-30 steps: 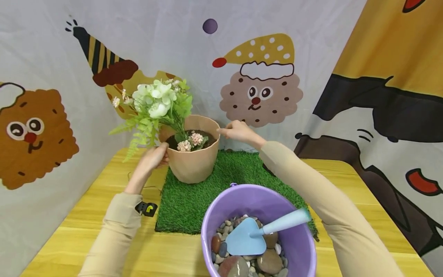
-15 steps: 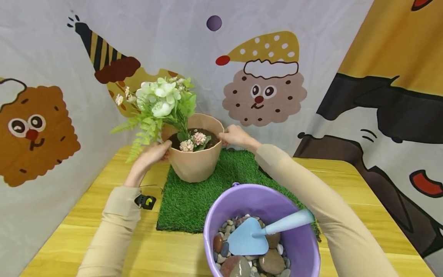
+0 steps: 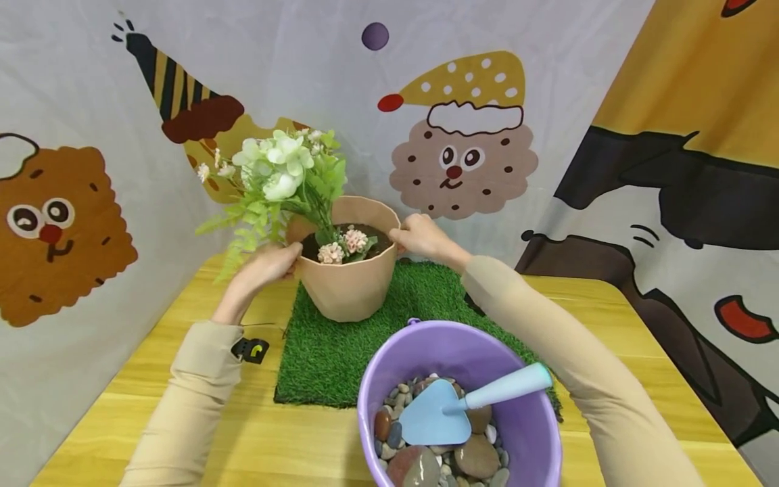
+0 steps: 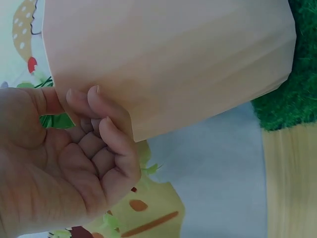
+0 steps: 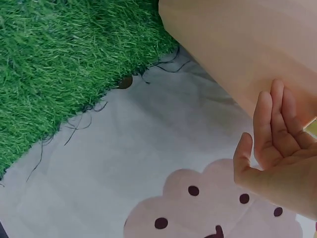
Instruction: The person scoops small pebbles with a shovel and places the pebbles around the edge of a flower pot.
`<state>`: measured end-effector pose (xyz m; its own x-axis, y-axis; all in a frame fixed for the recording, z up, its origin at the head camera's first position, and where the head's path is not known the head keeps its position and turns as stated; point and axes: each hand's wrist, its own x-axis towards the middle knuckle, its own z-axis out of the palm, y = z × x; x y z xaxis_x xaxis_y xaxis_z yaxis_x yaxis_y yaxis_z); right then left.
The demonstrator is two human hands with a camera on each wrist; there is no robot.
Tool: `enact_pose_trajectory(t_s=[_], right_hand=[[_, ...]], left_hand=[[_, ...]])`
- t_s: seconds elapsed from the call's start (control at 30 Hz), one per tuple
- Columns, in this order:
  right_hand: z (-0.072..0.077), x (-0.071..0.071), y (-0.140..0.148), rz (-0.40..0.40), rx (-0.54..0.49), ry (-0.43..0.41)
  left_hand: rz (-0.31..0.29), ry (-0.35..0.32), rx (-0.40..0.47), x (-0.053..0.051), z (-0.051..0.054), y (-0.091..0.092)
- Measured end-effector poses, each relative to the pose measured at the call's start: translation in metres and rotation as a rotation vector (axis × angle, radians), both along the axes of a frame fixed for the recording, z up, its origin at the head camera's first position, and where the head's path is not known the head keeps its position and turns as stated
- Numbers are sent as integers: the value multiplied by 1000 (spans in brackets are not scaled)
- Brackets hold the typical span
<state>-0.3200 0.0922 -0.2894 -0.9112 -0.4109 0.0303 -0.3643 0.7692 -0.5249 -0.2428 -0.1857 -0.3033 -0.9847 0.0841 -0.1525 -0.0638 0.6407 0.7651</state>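
A peach flower pot holds dark soil, a tall spray of pale green and white flowers with fern leaves, and small pink blossoms. It stands on a green artificial grass mat. At the pot's left rim my left hand grips, thumb over the edge; the left wrist view shows its curled fingers against the outer wall. My right hand holds the right rim, its fingers along the outside in the right wrist view; its thumb stands apart there.
In front sits a purple bucket with pebbles, larger stones and a light blue trowel. The wooden table extends around the mat. A printed cloth hangs close behind the pot.
My right hand has changed from fingertips at the rim to a fuller hold. The pot has shifted slightly to the right, with my left hand still on it.
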Motion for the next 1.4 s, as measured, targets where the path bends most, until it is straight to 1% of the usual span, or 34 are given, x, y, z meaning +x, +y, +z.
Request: enact_pose_trajectory(t_s=[0.07, 0.2, 0.3, 0.37, 0.47, 0.6, 0.73, 0.9, 1.03, 1.13, 1.27, 1.33, 1.4], right_hand=[[2, 3, 6, 3, 8, 16], [2, 9, 19, 3, 11, 51], [0, 12, 29, -13, 1, 72], [0, 15, 37, -28, -11, 68], [-1, 21, 48, -52, -20, 63], [-1, 27, 63, -84, -30, 67], [-2, 33, 76, -108, -36, 55], [-2, 41, 91, -141, -30, 14], [-1, 48, 103, -161, -27, 28], [-2, 52, 111, -168, -21, 42], [-5, 56, 119, -165, -9, 41], [-6, 59, 123, -165, 0, 46], [-6, 61, 127, -169, 4, 53]], left_hand=[[-12, 1, 0, 1, 3, 4], [-40, -21, 9, 0, 7, 15], [-52, -36, 8, -2, 8, 25], [-55, -42, 26, -5, 6, 32], [-63, -19, 63, -7, 4, 43], [-109, 36, 83, -8, 2, 57], [-145, 72, 47, -8, 2, 70], [-161, 80, -6, -8, 2, 85], [-165, 108, -4, -9, 2, 96], [-178, 121, 23, -10, 1, 103], [-206, 100, 35, -9, 0, 110], [-219, 95, 27, -8, 1, 113], [-216, 90, -2, -7, 2, 115]])
